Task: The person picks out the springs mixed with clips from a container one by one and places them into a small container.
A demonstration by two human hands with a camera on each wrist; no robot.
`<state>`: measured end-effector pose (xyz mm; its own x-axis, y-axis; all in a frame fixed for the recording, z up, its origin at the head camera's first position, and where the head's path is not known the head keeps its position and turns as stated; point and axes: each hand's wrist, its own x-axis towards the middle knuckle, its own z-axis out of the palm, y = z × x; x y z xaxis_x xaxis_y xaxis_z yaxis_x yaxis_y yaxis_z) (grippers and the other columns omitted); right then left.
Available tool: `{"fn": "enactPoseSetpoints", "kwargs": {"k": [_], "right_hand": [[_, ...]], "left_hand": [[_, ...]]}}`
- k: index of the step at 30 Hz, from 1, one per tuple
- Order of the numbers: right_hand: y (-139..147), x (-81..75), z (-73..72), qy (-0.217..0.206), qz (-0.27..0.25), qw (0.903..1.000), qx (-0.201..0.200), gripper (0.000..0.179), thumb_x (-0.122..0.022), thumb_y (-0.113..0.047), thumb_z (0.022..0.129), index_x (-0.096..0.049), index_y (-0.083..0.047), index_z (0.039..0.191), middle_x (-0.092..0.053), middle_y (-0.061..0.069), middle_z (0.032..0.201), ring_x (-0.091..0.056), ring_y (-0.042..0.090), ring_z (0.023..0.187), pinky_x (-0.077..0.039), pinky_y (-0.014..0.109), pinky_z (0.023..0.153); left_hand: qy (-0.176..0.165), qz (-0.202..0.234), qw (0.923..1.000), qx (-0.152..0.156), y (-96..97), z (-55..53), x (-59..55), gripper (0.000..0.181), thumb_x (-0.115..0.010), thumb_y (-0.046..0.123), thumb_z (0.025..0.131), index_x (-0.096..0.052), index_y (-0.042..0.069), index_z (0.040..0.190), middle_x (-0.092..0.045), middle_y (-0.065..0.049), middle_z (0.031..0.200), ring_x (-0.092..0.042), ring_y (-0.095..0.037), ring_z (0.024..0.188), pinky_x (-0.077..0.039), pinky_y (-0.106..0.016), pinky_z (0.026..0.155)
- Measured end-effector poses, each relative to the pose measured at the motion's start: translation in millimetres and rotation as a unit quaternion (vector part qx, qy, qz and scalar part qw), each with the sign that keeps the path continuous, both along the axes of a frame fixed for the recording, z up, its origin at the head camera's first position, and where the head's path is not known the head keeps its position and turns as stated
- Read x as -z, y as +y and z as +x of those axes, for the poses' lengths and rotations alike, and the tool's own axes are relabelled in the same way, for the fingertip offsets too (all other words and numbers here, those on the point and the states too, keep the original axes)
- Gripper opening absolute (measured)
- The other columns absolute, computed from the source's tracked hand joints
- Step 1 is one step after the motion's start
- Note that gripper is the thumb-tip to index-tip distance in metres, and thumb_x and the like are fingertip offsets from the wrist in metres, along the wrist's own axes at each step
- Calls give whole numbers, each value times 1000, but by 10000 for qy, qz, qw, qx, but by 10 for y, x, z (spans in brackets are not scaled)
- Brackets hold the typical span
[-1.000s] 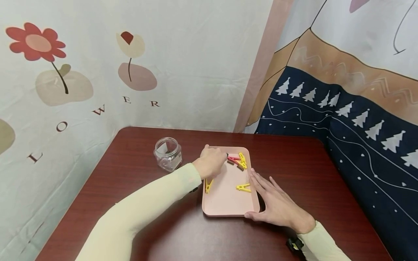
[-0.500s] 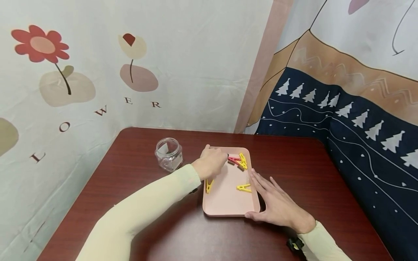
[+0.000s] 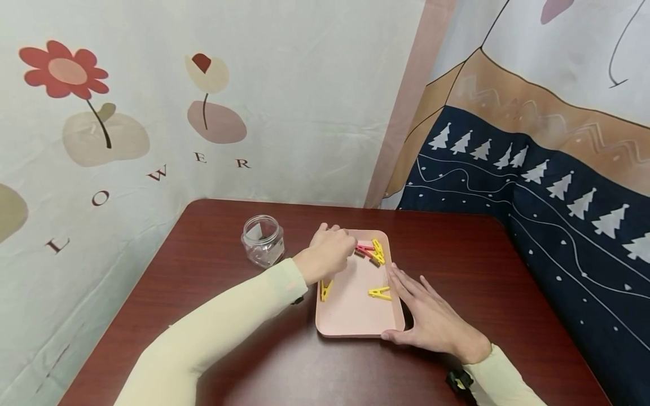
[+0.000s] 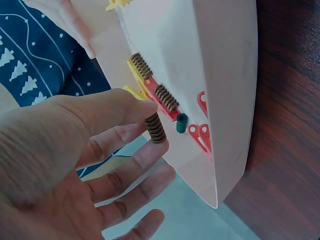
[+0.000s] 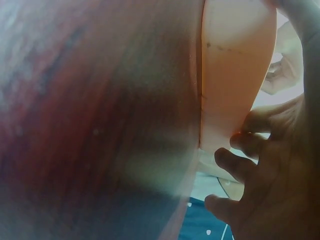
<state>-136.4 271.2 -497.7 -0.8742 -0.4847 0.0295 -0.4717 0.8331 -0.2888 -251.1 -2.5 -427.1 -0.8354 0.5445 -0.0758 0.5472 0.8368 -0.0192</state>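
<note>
My left hand (image 3: 330,251) is over the far left of a pink tray (image 3: 350,318). In the left wrist view, its thumb and fingers pinch a small brown coil spring (image 4: 155,128). Near it in the tray lie two more brown springs (image 4: 166,97), a green spring (image 4: 181,123) and red clips (image 4: 201,136). Yellow clips (image 3: 379,292) lie at the tray's right, its left side and its far right corner. My right hand (image 3: 437,318) rests along the tray's right edge with fingers extended, thumb at the near corner.
A lidless clear jar (image 3: 262,242) stands left of the tray, with something small and dark inside. The dark red table (image 3: 264,361) meets a white flower-print cloth (image 3: 304,113) at the back and a navy tree-print cloth (image 3: 558,237) at the right.
My left hand shifts slightly and its wrist turns a little over the tray, while the sleeve moves slightly left. The right hand and the tray stay in place.
</note>
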Motion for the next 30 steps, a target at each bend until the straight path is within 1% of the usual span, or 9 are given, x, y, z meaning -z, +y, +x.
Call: {"fn": "enactPoseSetpoints", "kwargs": {"k": [4,9,12,16,19,24,30], "right_hand": [[-1,2,2,-26,4,10000,18,133,-76,-92,90,-27,-15,187,-29,8,195,-43,40,175,-31,80,138],[4,4,0,-103,12,9999,72,133,-76,-93,90,-25,-17,187,-29,8,195,-42,41,175,-29,81,138],[5,8,-1,-145,12,9998,104,133,-75,-93,90,-25,-18,187,-29,8,195,-42,41,175,-29,81,138],[3,12,0,-232,30,9996,155,133,-75,-93,90,-24,-19,188,-27,7,195,-42,42,176,-27,81,139],[1,17,2,-280,42,9995,167,133,-74,-93,90,-22,-20,188,-26,7,196,-42,42,175,-27,81,139],[2,21,-1,-301,71,9994,177,132,-74,-93,90,-22,-21,188,-26,6,196,-42,42,175,-27,81,139],[-4,8,-10,-260,99,9994,188,133,-75,-93,90,-25,-18,187,-27,6,196,-41,42,176,-27,80,139]], "left_hand": [[133,160,9998,63,-38,23,-19,21,-87,23,105,-87,25,125,-81,1,120,-68,-22,110,-51,-44,104],[342,539,9978,178,-118,58,-63,23,-83,15,103,-88,24,124,-79,0,115,-67,-24,107,-48,-44,98],[460,731,9961,177,-176,66,-81,21,-83,15,103,-88,24,122,-79,0,115,-68,-24,108,-49,-46,100],[602,909,9939,150,-268,62,-79,19,-87,19,102,-87,23,122,-78,1,115,-69,-24,110,-51,-49,103],[761,1089,9910,163,-348,60,-74,21,-90,21,101,-87,22,122,-79,0,115,-71,-25,112,-54,-51,104],[1078,1361,9847,146,-482,60,-87,22,-91,23,100,-85,22,121,-80,-4,117,-74,-29,116,-57,-56,106],[1572,1712,9725,136,-676,34,-108,19,-89,20,98,-85,23,117,-80,-3,113,-76,-31,114,-59,-57,101]]}}
